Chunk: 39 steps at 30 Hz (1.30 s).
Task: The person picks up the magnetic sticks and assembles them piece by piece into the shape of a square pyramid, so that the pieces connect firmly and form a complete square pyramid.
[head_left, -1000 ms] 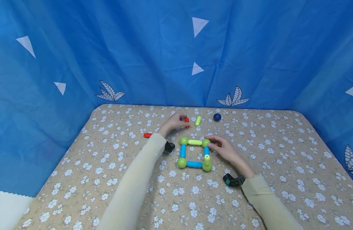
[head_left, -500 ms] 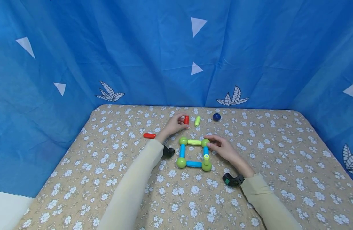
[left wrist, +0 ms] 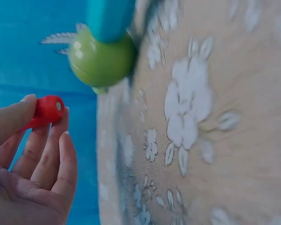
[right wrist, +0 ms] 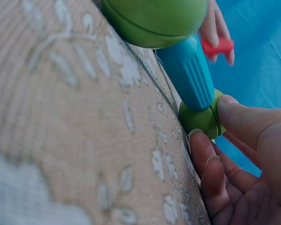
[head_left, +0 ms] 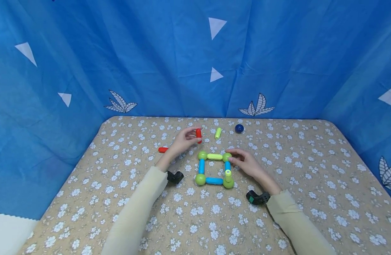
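My left hand [head_left: 182,140] pinches a short red rod [head_left: 198,135] between thumb and fingers, behind the left part of a square frame. A pale disc shows in the rod's end [left wrist: 59,106] in the left wrist view. Green balls form the frame's corners, joined by blue rods [head_left: 214,181] and one yellow-green rod [head_left: 214,156]. My right hand [head_left: 248,164] holds the far right green ball [right wrist: 199,119], thumb on one side and fingertips on the other. From the near right ball [head_left: 228,183] a yellow-green rod [head_left: 228,174] stands up.
Beyond the frame lie a loose yellow-green rod [head_left: 218,133] and a dark blue ball [head_left: 239,128]. Another red rod [head_left: 163,149] lies left, partly behind the left forearm. A blue curtain [head_left: 182,53] hangs behind the flowered tablecloth [head_left: 96,198].
My left hand has taken hold of the red rod and carried it left, away from the loose yellow-green rod. The right hand keeps its place at the frame's far right corner.
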Each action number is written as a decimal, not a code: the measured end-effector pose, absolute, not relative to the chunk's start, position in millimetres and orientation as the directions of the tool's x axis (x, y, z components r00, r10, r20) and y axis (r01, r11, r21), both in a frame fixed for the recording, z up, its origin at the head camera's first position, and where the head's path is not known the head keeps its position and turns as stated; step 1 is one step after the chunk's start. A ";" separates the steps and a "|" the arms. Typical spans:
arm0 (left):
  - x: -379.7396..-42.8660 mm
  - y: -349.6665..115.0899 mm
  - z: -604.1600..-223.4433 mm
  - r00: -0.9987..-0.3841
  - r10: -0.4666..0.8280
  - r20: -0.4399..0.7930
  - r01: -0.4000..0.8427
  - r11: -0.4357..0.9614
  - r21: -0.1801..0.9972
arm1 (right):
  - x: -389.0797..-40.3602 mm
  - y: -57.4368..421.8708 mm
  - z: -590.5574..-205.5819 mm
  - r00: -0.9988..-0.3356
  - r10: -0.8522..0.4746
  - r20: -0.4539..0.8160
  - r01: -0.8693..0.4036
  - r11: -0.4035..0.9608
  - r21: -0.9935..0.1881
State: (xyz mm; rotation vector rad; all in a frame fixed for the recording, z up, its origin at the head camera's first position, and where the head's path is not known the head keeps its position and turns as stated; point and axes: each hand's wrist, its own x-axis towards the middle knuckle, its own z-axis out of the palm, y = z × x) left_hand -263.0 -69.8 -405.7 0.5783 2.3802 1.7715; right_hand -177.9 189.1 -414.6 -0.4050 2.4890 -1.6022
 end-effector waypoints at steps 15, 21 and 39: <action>-170.3 -91.1 -399.5 -0.822 0.569 0.022 0.153 0.183 0.971 | -189.6 196.8 -437.6 -0.953 -0.301 0.043 -0.168 0.403 -0.899; -149.4 -88.5 -386.8 -0.807 0.587 0.063 0.176 0.137 0.975 | -187.4 197.3 -439.1 -0.955 -0.295 0.028 -0.155 0.418 -0.895; -145.8 -80.6 -389.9 -0.770 0.616 0.166 0.322 0.150 0.935 | -190.6 196.3 -438.3 -0.960 -0.276 0.037 -0.161 0.445 -0.881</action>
